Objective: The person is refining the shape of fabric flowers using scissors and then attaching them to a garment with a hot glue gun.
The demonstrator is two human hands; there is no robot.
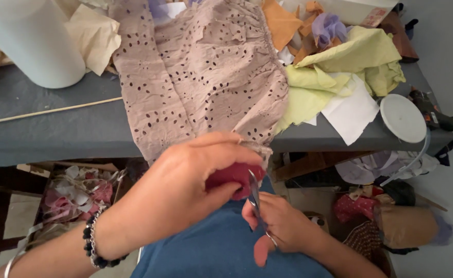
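- Left hand is pinched tight on a small dark-red fabric piece, soft and rounded.
- Right hand at five o'clock is clenched around slim metal scissors, blades touching the red piece.
- Crinkled beige eyelet garment drapes over the grey counter at twelve o'clock.

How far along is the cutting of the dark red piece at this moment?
Done: nothing cut off shows. In hand: the left hand pinches a dark red fabric piece while the right hand works scissors at its edge. Whether the blades have entered the cloth cannot be told. Left: the red piece looks whole; the eyelet garment lies untouched on the grey table.
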